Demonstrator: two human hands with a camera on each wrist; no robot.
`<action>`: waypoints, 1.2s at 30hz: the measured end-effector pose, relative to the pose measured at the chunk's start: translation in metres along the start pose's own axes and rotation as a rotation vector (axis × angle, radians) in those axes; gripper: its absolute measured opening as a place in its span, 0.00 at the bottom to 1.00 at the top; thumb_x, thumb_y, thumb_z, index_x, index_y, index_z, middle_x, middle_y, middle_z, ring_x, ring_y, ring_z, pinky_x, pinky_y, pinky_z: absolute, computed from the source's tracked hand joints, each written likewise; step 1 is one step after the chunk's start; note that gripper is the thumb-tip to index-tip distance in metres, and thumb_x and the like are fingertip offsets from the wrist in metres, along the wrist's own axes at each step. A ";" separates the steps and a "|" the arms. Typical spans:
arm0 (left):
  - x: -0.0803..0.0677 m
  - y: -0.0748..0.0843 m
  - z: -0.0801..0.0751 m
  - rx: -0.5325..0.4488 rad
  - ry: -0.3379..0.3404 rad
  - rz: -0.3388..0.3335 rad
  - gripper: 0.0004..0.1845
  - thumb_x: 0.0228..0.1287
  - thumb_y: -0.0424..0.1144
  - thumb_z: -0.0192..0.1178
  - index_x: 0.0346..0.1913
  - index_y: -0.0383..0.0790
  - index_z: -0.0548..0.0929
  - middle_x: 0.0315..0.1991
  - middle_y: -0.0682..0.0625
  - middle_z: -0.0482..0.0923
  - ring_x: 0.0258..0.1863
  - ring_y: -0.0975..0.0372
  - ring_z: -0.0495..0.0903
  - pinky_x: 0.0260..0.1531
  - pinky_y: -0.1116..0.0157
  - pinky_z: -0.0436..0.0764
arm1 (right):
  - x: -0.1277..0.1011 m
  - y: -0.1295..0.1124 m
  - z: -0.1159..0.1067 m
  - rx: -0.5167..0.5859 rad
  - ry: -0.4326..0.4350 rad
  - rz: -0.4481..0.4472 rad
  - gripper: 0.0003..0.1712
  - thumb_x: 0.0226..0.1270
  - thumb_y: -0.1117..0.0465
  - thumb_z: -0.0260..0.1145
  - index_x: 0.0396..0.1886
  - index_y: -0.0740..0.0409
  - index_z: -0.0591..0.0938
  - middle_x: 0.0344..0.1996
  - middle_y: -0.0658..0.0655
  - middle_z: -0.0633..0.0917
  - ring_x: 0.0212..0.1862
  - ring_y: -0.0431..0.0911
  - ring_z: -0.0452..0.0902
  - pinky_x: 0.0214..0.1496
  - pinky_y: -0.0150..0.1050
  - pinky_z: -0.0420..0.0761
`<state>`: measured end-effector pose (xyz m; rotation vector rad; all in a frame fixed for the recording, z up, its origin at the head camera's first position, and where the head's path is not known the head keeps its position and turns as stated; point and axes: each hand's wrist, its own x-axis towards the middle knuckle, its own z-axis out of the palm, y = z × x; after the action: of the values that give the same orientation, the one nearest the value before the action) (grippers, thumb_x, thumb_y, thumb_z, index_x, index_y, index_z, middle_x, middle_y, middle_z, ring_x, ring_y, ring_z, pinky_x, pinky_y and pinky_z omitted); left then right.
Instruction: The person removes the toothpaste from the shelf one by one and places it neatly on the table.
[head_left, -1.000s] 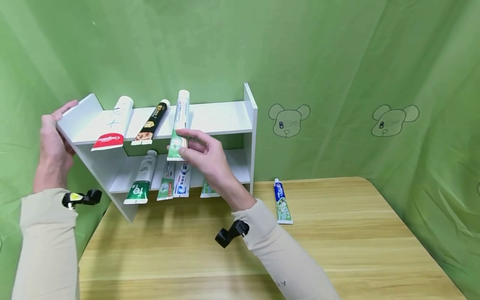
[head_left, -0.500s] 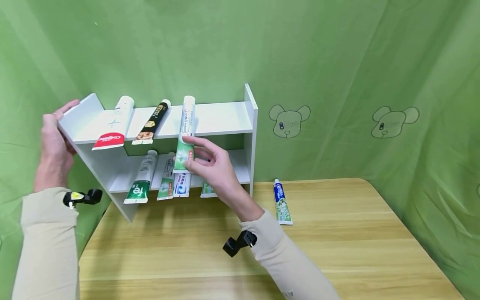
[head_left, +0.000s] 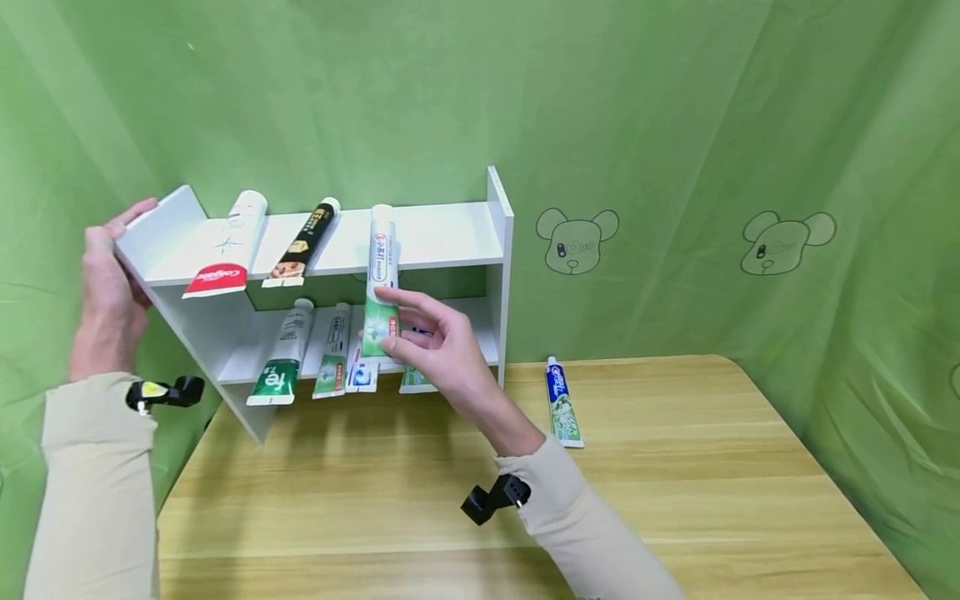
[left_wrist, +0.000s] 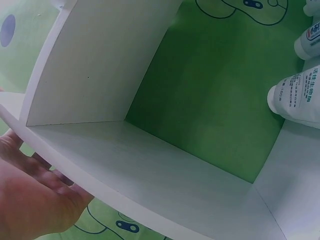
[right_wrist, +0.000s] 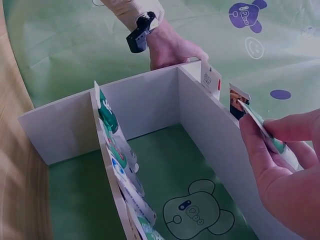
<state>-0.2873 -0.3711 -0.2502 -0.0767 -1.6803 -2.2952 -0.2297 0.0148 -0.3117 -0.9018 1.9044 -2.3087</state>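
My right hand [head_left: 442, 346] pinches the green lower end of a white-and-green toothpaste tube [head_left: 381, 271] between thumb and fingers. The tube's white cap overlaps the upper board of a white two-tier shelf [head_left: 450, 235], and its flat end sticks out in front. At the far left my left hand [head_left: 112, 287] grips the side panel of the shelf, its fingers partly hidden behind the board. On the upper board lie a red-and-white Colgate tube [head_left: 228, 246] and a black toothpaste tube [head_left: 302, 242]. The right wrist view shows the pinched tube [right_wrist: 265, 131] edge-on.
Several tubes lie on the lower board, among them a green-and-grey tube [head_left: 285, 354] at the left. A blue-and-green toothpaste tube [head_left: 562, 404] lies on the wooden table [head_left: 675, 483], right of the shelf. Green cloth [head_left: 675, 108] hangs behind.
My right hand has drawn the white-and-green tube toward the front and slightly right, so its cap sits lower over the upper board. My left hand stays on the side panel.
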 end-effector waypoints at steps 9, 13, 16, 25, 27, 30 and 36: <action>0.002 0.002 0.003 -0.014 -0.001 0.008 0.24 0.77 0.49 0.45 0.71 0.52 0.75 0.53 0.51 0.82 0.36 0.62 0.82 0.24 0.68 0.78 | -0.014 0.000 -0.005 -0.076 -0.020 -0.005 0.31 0.69 0.74 0.67 0.70 0.54 0.77 0.67 0.53 0.78 0.62 0.51 0.81 0.58 0.43 0.82; 0.002 0.001 0.002 0.004 0.004 0.011 0.24 0.77 0.49 0.44 0.71 0.53 0.74 0.53 0.52 0.82 0.36 0.63 0.82 0.24 0.68 0.78 | -0.022 -0.001 -0.006 -0.052 -0.024 -0.007 0.31 0.68 0.77 0.66 0.69 0.57 0.78 0.67 0.56 0.78 0.62 0.54 0.81 0.58 0.44 0.82; 0.002 0.001 0.002 0.010 0.009 0.014 0.24 0.77 0.49 0.43 0.71 0.53 0.75 0.52 0.52 0.83 0.35 0.63 0.82 0.23 0.68 0.78 | -0.029 -0.001 -0.007 -0.044 -0.027 0.000 0.30 0.68 0.77 0.65 0.68 0.59 0.78 0.67 0.58 0.78 0.61 0.55 0.81 0.58 0.44 0.82; 0.002 0.000 0.002 0.012 0.007 0.018 0.24 0.77 0.50 0.44 0.70 0.52 0.75 0.52 0.52 0.82 0.38 0.63 0.81 0.26 0.69 0.79 | -0.045 0.006 -0.010 -0.045 -0.023 0.007 0.31 0.66 0.78 0.66 0.69 0.61 0.77 0.66 0.60 0.79 0.60 0.55 0.82 0.59 0.44 0.82; 0.002 -0.001 0.002 0.010 0.009 0.018 0.24 0.77 0.50 0.44 0.70 0.52 0.75 0.52 0.52 0.82 0.38 0.63 0.81 0.26 0.69 0.79 | -0.048 0.008 -0.010 -0.051 -0.026 0.011 0.31 0.66 0.78 0.66 0.69 0.61 0.77 0.66 0.60 0.79 0.60 0.55 0.82 0.60 0.44 0.81; 0.002 -0.002 0.001 0.008 0.009 0.016 0.24 0.78 0.50 0.44 0.70 0.52 0.75 0.52 0.52 0.82 0.37 0.63 0.81 0.25 0.69 0.79 | -0.053 0.011 -0.012 -0.059 -0.029 0.005 0.31 0.66 0.78 0.66 0.69 0.62 0.76 0.67 0.61 0.78 0.61 0.55 0.81 0.60 0.44 0.81; 0.003 -0.002 0.000 0.013 0.007 0.025 0.24 0.78 0.50 0.43 0.70 0.52 0.75 0.52 0.51 0.82 0.37 0.63 0.81 0.26 0.69 0.79 | -0.061 0.015 -0.016 -0.062 -0.031 0.008 0.31 0.64 0.80 0.65 0.68 0.65 0.76 0.65 0.65 0.79 0.59 0.58 0.82 0.59 0.45 0.82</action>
<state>-0.2906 -0.3712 -0.2516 -0.0862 -1.6808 -2.2632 -0.1908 0.0470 -0.3523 -0.9289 1.9730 -2.2297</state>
